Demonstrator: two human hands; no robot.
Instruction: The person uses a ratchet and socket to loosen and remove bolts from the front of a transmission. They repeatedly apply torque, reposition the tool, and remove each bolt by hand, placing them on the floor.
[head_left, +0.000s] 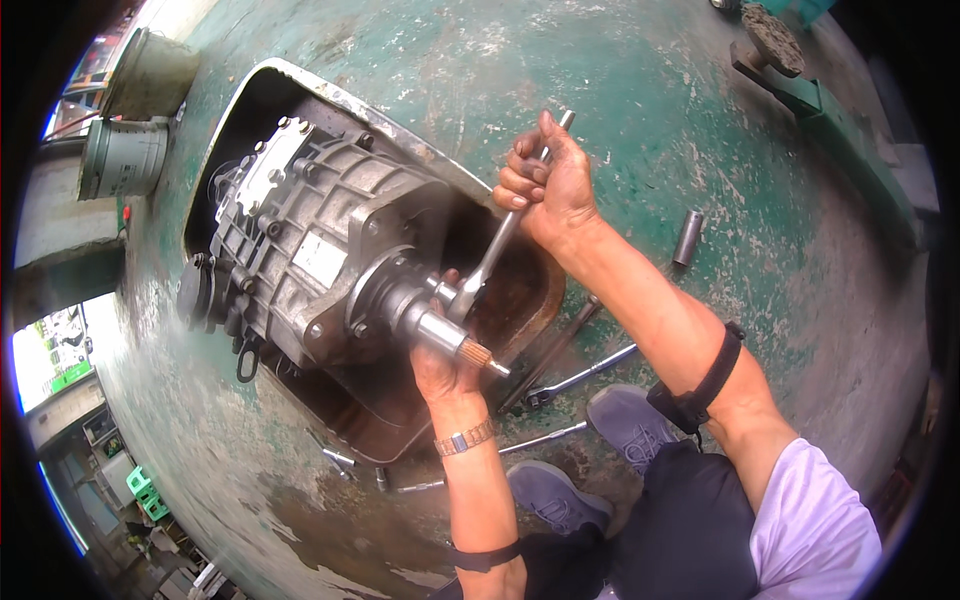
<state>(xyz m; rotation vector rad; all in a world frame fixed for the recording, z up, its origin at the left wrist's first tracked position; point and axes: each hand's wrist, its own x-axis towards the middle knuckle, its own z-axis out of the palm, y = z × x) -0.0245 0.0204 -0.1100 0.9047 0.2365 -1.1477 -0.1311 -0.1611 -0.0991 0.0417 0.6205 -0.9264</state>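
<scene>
One grimy grey gearbox (300, 250), splined shaft (455, 340) under ratchet wrench (500, 230).

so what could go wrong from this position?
1. The right hand grips the ratchet wrench at the far end of its handle; if the head slips off the fastener, knuckles may strike the gearbox.
2. The left hand cups the splined shaft just below the wrench head, so a slip could pinch it.
3. Loose tools lie by the shoes: trip hazard.
</scene>
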